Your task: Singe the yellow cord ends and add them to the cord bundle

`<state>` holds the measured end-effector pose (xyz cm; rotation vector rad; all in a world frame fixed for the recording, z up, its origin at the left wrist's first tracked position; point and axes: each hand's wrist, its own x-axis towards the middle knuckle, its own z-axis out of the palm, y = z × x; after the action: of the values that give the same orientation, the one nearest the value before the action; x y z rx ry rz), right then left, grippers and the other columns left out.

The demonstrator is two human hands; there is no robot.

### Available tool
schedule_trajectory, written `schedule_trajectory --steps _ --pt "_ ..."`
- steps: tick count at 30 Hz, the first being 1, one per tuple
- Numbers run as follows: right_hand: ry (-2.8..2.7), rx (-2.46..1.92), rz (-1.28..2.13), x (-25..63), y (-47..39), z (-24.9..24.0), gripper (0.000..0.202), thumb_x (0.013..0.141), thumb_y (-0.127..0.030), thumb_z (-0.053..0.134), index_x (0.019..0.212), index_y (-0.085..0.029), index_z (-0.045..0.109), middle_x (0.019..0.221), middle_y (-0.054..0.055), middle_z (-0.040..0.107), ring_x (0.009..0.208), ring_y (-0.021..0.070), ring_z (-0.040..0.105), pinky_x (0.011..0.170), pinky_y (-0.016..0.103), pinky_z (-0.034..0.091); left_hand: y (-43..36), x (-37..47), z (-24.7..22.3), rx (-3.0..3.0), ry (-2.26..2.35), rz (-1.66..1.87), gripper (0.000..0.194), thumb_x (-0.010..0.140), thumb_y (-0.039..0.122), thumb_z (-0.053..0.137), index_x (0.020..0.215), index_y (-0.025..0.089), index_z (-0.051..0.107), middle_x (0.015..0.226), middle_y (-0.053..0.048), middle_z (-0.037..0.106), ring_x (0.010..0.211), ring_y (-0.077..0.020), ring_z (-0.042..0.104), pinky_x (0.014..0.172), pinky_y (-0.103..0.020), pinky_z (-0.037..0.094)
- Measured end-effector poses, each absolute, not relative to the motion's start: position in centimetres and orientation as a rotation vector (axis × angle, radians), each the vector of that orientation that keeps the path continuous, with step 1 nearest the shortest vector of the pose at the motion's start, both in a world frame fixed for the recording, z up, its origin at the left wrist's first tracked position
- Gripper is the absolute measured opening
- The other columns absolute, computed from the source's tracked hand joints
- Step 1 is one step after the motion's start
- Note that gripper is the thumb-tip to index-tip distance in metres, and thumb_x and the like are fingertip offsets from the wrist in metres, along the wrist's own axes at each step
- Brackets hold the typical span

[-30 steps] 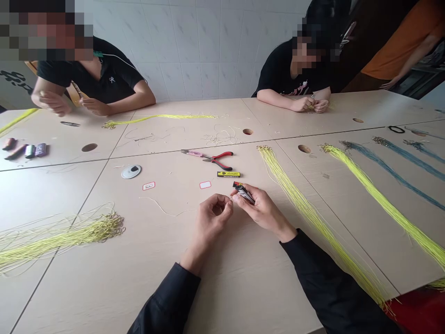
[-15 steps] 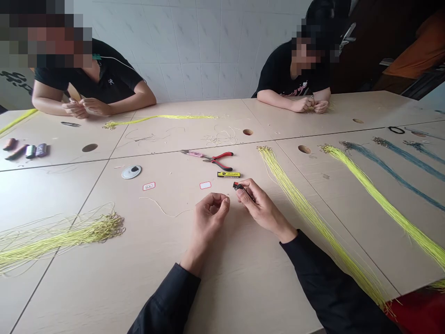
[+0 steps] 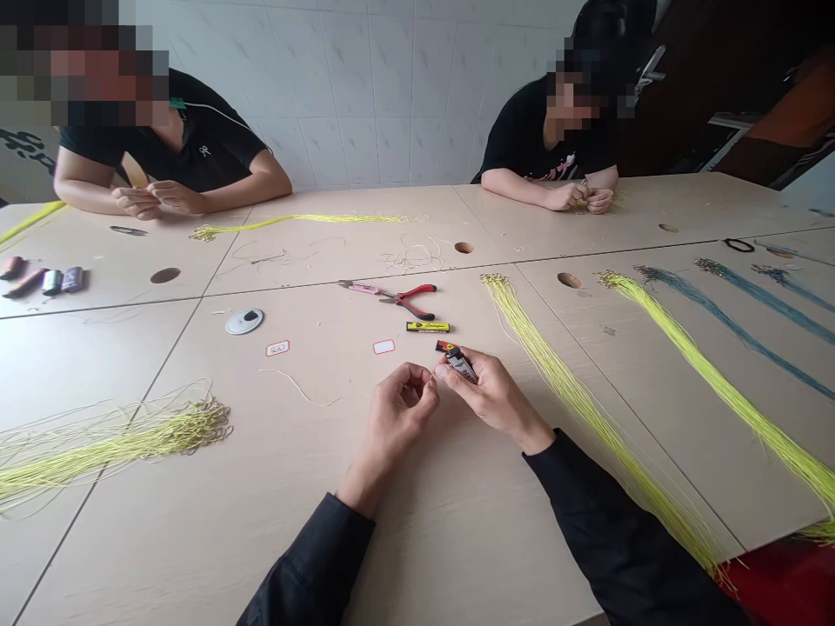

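Note:
My left hand (image 3: pixel 397 409) is closed in a pinch on a thin, pale yellow cord (image 3: pixel 297 380), whose free length trails leftward over the table. The pinched end is too small to make out well. In my right hand (image 3: pixel 501 393) is a lighter (image 3: pixel 463 364) with a printed body and a red and black top. Thumb and fingers wrap the lighter, and its lower end almost meets the left fingertips. Just beyond the hands lie a yellow lighter-like stick (image 3: pixel 427 328) with black ends and red-handled pliers (image 3: pixel 417 302).
A yellow cord bundle (image 3: pixel 541 356) runs along my right, with another (image 3: pixel 691 365) and blue bundles (image 3: pixel 737 335) farther out. At left lies a bundle with rings (image 3: pixel 189 430). Small labels (image 3: pixel 384 346) and a round disc (image 3: pixel 244 321) are ahead. Two people sit opposite.
My right hand has turned the lighter so its printed side shows and brought it down against my left fingertips. The left hand has shifted slightly right, drawing the cord along.

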<state>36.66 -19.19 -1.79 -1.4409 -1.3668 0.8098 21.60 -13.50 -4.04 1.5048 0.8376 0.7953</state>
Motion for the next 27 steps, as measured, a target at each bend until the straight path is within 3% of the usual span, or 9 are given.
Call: schedule_trajectory --steps 7,12,17,27 --pt "-1.406 -1.455 0.865 36.84 -19.25 -2.17 0.028 0.097 -0.043 0.055 0.089 -0.017 0.060 0.073 -0.001 0.052 0.065 0.0132 0.044 0.062 0.026 0.038 -13.49 21.43 -4.37 1.508 0.804 0.779 0.015 0.083 0.030 0.063 0.077 0.016 0.060 0.067 0.002 0.054 0.060 -0.0098 0.043 0.057 -0.022 0.034" --pt "-1.423 -1.414 0.844 36.78 -19.19 -2.01 0.028 0.099 -0.043 0.051 0.088 -0.018 0.057 0.079 0.000 0.054 0.073 0.0150 0.050 0.071 0.027 0.041 -13.40 21.29 -4.47 1.480 0.784 0.756 0.019 0.088 0.034 0.060 0.083 0.016 0.063 0.072 0.000 0.057 0.062 -0.0103 0.042 0.058 -0.023 0.033" --pt "-1.436 -1.430 0.847 36.65 -19.13 -2.01 0.031 0.099 -0.046 0.050 0.087 -0.019 0.056 0.074 -0.001 0.050 0.068 0.0145 0.047 0.066 0.027 0.040 -13.37 21.33 -4.35 1.496 0.788 0.766 0.021 0.087 0.036 0.062 0.081 0.016 0.064 0.071 0.000 0.057 0.063 -0.0109 0.044 0.060 -0.023 0.035" --pt "-1.442 -1.419 0.820 36.74 -19.11 -1.85 0.031 0.099 -0.046 0.048 0.086 -0.019 0.055 0.078 0.001 0.054 0.075 0.0166 0.051 0.074 0.028 0.042 -13.27 21.18 -4.57 1.474 0.789 0.769 0.018 0.086 0.034 0.063 0.084 0.016 0.065 0.075 -0.001 0.061 0.065 -0.0112 0.048 0.061 -0.023 0.037"
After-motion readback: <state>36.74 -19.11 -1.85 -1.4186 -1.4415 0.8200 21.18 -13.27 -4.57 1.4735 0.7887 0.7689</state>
